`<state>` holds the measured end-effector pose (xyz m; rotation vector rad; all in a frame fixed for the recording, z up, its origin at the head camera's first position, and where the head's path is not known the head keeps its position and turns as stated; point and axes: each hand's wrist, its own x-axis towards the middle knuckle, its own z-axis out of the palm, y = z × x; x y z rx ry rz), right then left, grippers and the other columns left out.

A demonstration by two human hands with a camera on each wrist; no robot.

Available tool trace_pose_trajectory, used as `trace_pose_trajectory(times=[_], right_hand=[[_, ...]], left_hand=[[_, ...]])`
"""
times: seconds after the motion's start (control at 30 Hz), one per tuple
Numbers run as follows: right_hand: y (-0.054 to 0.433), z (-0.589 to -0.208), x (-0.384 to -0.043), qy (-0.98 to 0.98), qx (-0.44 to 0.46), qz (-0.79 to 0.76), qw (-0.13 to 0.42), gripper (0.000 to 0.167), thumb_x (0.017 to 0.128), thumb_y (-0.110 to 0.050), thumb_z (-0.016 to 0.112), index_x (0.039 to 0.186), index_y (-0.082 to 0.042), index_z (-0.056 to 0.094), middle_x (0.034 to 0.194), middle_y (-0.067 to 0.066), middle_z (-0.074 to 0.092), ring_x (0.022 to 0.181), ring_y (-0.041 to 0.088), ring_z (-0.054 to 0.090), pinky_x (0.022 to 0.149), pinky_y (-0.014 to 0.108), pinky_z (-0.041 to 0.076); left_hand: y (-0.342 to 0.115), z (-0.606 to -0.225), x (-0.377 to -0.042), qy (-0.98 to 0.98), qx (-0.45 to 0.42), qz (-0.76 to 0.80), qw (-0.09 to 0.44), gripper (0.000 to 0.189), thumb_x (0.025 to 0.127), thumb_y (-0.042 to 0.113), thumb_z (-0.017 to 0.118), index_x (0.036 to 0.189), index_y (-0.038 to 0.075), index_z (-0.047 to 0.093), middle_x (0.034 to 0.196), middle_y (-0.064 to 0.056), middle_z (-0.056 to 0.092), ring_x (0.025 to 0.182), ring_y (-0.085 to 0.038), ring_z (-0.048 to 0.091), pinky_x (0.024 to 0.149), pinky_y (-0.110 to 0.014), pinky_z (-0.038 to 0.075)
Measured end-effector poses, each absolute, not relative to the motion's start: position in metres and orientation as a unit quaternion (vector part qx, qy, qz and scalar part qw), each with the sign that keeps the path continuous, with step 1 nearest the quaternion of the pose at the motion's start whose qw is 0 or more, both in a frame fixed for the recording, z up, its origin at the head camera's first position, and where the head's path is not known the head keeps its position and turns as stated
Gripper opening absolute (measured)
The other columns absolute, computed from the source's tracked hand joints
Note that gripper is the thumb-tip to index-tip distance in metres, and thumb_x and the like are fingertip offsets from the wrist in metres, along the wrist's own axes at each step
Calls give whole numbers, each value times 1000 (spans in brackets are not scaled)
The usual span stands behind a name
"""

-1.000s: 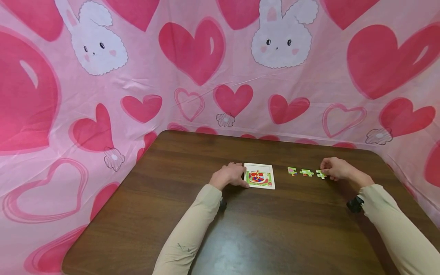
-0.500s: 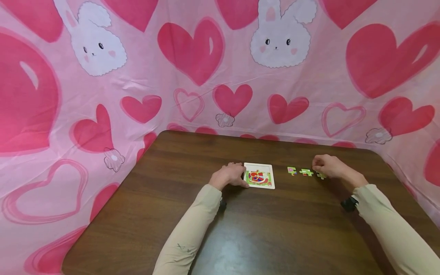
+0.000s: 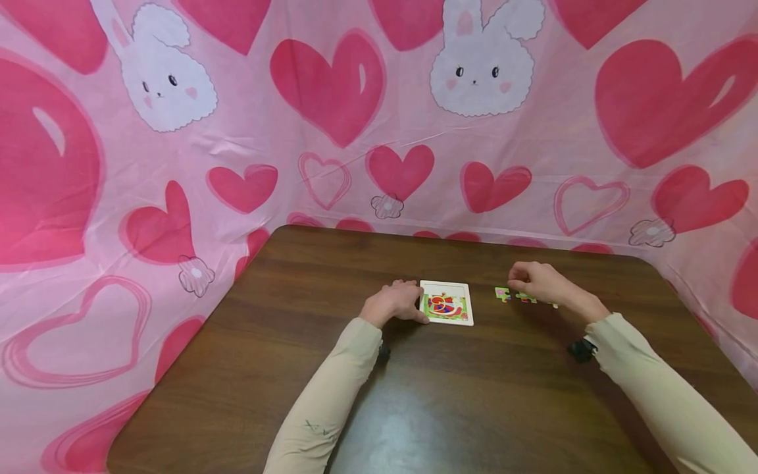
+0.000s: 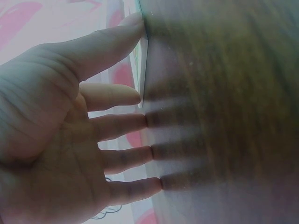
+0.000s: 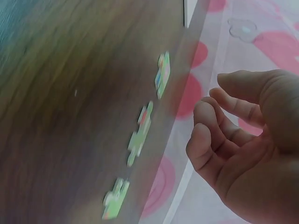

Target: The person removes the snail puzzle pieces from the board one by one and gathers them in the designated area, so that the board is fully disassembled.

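A white-framed puzzle board (image 3: 447, 321) with a red snail picture lies on the table; the upper part of its picture area is blank white. Beside its left edge, my left hand (image 3: 393, 303) has its fingers spread, fingertips on the table. In the left wrist view, the thumb and index finger touch the board's edge (image 4: 144, 70). To the right of the board, three green puzzle pieces lie in a row: a near-board piece (image 5: 162, 74), a middle piece (image 5: 139, 135) and an outer piece (image 5: 116, 199). Above them hovers my right hand (image 3: 541, 282), fingers loosely bent, holding nothing.
The brown wooden table (image 3: 474, 395) has rounded corners. A pink cloth (image 3: 408, 118) printed with hearts and rabbits hangs behind it and along the left side. Dark straps sit at both wrists.
My right hand has left the outer puzzle piece and moved left over the row, toward the piece nearest the board. The left hand and the board have stayed in place.
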<state>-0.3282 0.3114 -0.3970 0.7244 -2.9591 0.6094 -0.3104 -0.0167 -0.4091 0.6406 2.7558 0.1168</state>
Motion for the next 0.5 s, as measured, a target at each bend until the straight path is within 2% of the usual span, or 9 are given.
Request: trace_pose_trajectory(times=[0.23,0.5], right_hand=[[291,-400,-325,-948,228,222,-13,5,93,-15,64,91,-11,63,71,0,65,57,9,53,54,27,45],[264,-404,-325,-942,255,219,-18,10,91,-16,67,97,-9,64,78,1,69,66,11,56,62,29,47]], left_hand=[[-16,-410,-311,961,225,37,154,68,87,53,68,142,16,52,157,-6,38,141,-31,38,112,-55,35],[-16,-410,-311,962,223,41,155,68,87,54,67,142,17,51,158,-6,37,143,-31,36,113,-55,33]])
